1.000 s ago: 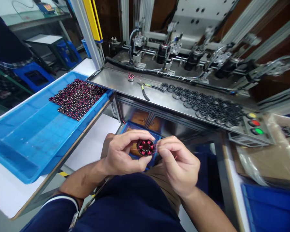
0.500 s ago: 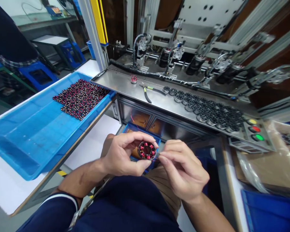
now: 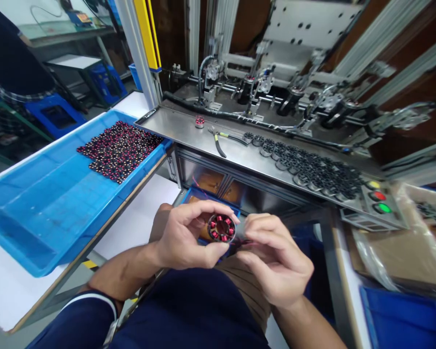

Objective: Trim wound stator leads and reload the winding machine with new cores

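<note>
Low in the middle of the view, my left hand (image 3: 189, 235) grips a motor stator (image 3: 211, 234) by its rim, between thumb and fingers. It is a dark ring with red wire coils around an open centre, and its coil face is turned up to me. My right hand (image 3: 278, 257) is just right of it, fingers curled and thumb apart from them. A thin reddish line, perhaps a wire end, shows faintly by these fingers; I cannot make out its full run. Another red-wound stator (image 3: 199, 122) stands on the metal ledge (image 3: 174, 127), near cutting pliers (image 3: 220, 144) with black and green handles.
Many wound stators (image 3: 121, 148) fill part of a blue tray (image 3: 39, 194) at left. Black unwound cores (image 3: 312, 167) crowd the ledge's right side, beside a button box (image 3: 380, 201). Winding machinery (image 3: 254, 89) stands behind. A person (image 3: 14, 53) is at far left.
My right thumb has dropped away from the fingertips, where it was pinched against them before. The left hand still has the stator in almost the same place. The view has shifted slightly.
</note>
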`<act>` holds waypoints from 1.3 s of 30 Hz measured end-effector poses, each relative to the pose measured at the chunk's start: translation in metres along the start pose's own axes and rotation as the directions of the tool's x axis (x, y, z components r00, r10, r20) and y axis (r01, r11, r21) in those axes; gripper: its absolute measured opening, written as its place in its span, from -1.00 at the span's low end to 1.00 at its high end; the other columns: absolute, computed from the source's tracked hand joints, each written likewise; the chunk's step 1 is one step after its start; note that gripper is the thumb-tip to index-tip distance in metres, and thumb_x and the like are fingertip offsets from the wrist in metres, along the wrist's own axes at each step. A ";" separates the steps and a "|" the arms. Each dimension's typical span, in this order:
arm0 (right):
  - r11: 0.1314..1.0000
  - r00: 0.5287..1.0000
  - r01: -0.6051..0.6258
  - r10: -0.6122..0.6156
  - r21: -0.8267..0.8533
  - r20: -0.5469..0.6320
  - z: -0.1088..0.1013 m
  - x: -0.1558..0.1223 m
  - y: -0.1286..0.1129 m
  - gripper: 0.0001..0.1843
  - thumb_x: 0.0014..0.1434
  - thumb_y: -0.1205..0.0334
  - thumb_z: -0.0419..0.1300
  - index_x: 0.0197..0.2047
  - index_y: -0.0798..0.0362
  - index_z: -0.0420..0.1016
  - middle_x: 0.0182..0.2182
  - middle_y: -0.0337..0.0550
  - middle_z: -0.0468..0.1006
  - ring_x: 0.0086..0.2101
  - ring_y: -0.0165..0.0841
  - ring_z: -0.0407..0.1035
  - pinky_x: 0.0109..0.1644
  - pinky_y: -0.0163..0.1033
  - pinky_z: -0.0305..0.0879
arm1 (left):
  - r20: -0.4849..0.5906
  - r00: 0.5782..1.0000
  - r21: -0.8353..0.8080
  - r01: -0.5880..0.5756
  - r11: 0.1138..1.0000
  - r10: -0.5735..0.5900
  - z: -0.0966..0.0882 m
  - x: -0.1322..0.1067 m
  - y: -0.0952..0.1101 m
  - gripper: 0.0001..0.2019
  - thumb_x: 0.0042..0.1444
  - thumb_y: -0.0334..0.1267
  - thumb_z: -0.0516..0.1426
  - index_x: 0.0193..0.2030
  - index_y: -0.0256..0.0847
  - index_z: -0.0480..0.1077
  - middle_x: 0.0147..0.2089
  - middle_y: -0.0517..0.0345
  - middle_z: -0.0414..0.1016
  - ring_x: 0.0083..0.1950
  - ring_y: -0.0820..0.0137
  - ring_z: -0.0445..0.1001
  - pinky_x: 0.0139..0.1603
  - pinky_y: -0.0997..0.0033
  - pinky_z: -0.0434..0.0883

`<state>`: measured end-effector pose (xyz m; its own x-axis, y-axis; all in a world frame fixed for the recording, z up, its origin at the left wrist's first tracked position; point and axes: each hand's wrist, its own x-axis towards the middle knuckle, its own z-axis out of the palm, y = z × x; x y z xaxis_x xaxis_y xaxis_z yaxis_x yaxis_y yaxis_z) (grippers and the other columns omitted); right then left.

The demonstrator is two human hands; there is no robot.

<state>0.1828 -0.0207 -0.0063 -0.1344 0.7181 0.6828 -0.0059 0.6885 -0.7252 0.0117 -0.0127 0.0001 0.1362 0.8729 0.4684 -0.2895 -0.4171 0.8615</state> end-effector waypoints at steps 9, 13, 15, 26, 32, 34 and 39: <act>0.986 0.941 0.159 -0.168 0.053 0.293 -0.015 0.029 0.004 -0.61 0.10 0.27 0.41 0.03 -0.09 0.59 -0.13 -0.02 0.52 -0.10 -0.15 0.40 -0.11 0.04 0.44 | 0.165 0.935 -0.273 0.348 0.897 -0.313 0.001 -0.003 0.002 -0.63 -0.20 -0.43 0.36 -0.15 -0.27 0.55 -0.31 0.07 0.65 -0.32 0.38 0.60 -0.26 0.49 0.51; 0.983 0.941 0.184 -0.178 0.006 0.287 -0.013 0.025 0.004 -0.68 0.10 0.33 0.40 -0.05 -0.10 0.62 -0.12 -0.07 0.54 -0.10 -0.18 0.41 -0.15 0.01 0.47 | 0.238 0.908 -0.298 0.406 0.864 -0.344 -0.001 -0.003 0.000 -0.67 -0.14 -0.42 0.36 -0.16 -0.28 0.56 -0.30 0.05 0.65 -0.34 0.42 0.58 -0.28 0.53 0.49; 0.967 0.948 0.232 -0.202 -0.102 0.245 -0.013 0.020 0.002 -0.68 0.09 0.40 0.39 -0.09 -0.10 0.62 -0.13 -0.11 0.54 -0.11 -0.20 0.41 -0.15 -0.01 0.48 | 0.256 0.899 -0.314 0.425 0.849 -0.355 -0.001 -0.002 -0.001 -0.66 -0.10 -0.39 0.36 -0.12 -0.26 0.56 -0.29 0.04 0.65 -0.32 0.41 0.60 -0.27 0.53 0.50; 0.833 0.960 0.218 -0.276 -0.508 -0.040 0.000 -0.017 -0.004 -0.56 0.11 0.50 0.30 0.02 -0.07 0.54 -0.24 -0.15 0.50 -0.25 -0.25 0.45 -0.26 -0.07 0.51 | -0.005 0.988 -0.037 -0.152 0.988 0.151 0.010 -0.006 -0.006 -0.44 -0.11 -0.53 0.36 0.08 -0.14 0.48 0.02 -0.01 0.59 0.01 0.32 0.57 -0.01 0.42 0.54; 0.937 0.970 0.083 -0.154 -0.340 -0.189 0.020 -0.017 -0.004 -0.68 0.15 0.54 0.21 -0.08 0.01 0.52 -0.29 -0.13 0.54 -0.32 -0.29 0.45 -0.30 -0.12 0.45 | -0.018 0.972 0.049 -0.233 0.971 0.234 0.011 -0.008 -0.009 -0.40 -0.11 -0.58 0.36 0.11 -0.13 0.45 0.07 0.00 0.57 0.08 0.33 0.54 0.08 0.39 0.52; 0.960 0.966 0.035 -0.105 -0.279 -0.238 0.024 -0.015 -0.003 -0.75 0.19 0.51 0.16 -0.14 0.01 0.50 -0.35 -0.16 0.52 -0.35 -0.31 0.42 -0.31 -0.14 0.42 | -0.037 0.979 0.015 -0.200 0.980 0.201 0.012 -0.010 -0.010 -0.41 -0.11 -0.59 0.36 0.09 -0.11 0.45 0.09 0.01 0.56 0.10 0.32 0.53 0.10 0.37 0.51; 0.967 0.971 0.043 -0.100 -0.253 -0.215 0.023 -0.008 0.001 -0.82 0.20 0.49 0.15 -0.22 0.03 0.48 -0.41 -0.18 0.48 -0.39 -0.33 0.38 -0.34 -0.17 0.39 | 0.072 0.991 -0.141 0.121 0.983 -0.111 0.001 -0.012 -0.015 -0.26 -0.16 -0.41 0.44 0.20 -0.08 0.34 0.16 -0.04 0.48 0.08 0.27 0.54 0.10 0.33 0.49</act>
<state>0.1610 -0.0277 -0.0147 0.0835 0.6506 0.7548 0.2388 0.7223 -0.6490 0.0149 -0.0173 -0.0180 0.2354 0.8935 0.3823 -0.4015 -0.2689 0.8755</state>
